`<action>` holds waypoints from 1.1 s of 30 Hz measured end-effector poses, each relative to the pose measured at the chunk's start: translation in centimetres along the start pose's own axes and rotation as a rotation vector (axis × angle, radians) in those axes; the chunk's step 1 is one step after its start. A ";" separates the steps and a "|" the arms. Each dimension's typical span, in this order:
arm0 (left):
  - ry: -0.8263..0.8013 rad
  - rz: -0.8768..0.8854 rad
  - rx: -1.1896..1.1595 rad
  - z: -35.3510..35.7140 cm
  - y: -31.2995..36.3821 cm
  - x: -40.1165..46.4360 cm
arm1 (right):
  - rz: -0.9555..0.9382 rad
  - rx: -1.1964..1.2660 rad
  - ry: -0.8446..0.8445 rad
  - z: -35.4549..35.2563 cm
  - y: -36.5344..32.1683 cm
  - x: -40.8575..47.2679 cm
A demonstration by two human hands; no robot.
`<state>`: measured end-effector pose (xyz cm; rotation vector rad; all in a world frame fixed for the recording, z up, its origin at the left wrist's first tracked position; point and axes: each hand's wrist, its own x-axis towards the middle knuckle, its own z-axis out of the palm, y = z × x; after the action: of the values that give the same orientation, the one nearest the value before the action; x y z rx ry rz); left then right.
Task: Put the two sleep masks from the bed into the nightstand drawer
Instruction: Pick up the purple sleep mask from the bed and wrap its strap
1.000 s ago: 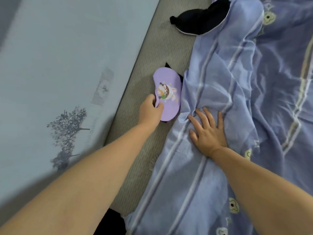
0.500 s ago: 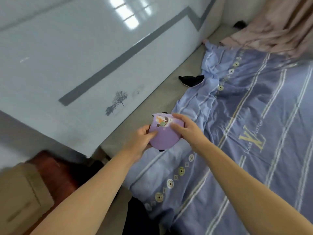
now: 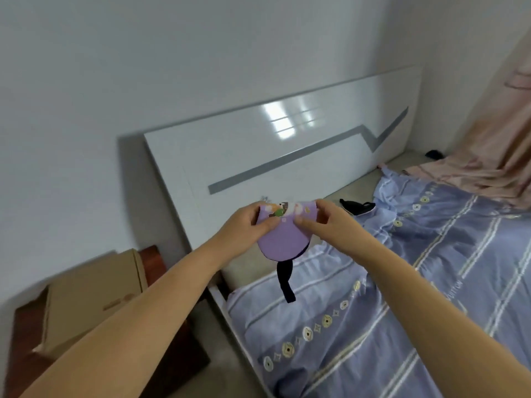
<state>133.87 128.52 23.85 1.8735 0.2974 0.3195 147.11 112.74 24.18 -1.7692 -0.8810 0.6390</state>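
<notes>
A purple sleep mask [image 3: 283, 239] with a cartoon print hangs in the air above the bed's near corner, its black strap [image 3: 285, 280] dangling below. My left hand [image 3: 247, 225] pinches its left edge and my right hand [image 3: 327, 219] pinches its right edge. A black sleep mask [image 3: 357, 207] lies on the bare mattress by the headboard, just past the blue blanket's edge. The dark red nightstand [image 3: 26, 372] stands at the lower left beside the bed; its drawer is hidden from view.
A brown cardboard box [image 3: 94, 294] sits on top of the nightstand. The glossy white headboard [image 3: 287, 145] runs along the wall. A blue striped blanket [image 3: 416, 282] covers the bed, and a pink cloth [image 3: 488, 156] lies at the far right.
The purple mask was lifted off the mattress by my left hand, then my right hand left the blanket and took its other edge. The view has risen and pulled back from the bed.
</notes>
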 end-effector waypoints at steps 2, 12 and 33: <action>-0.013 -0.066 -0.173 -1.6 0.1 -2.2 | 0.025 0.050 -0.087 1.9 -1.4 -0.8; -0.330 -0.266 -0.466 -6.6 -1.3 -14.9 | 0.030 0.586 -0.150 12.5 -7.0 -4.7; -0.033 -0.399 -1.010 -5.3 0.7 -22.4 | -0.032 0.535 0.051 15.5 -6.9 -10.1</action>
<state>111.12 124.94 24.56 0.8010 0.3840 0.1164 127.48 114.61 25.54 -1.2812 -0.6269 0.7260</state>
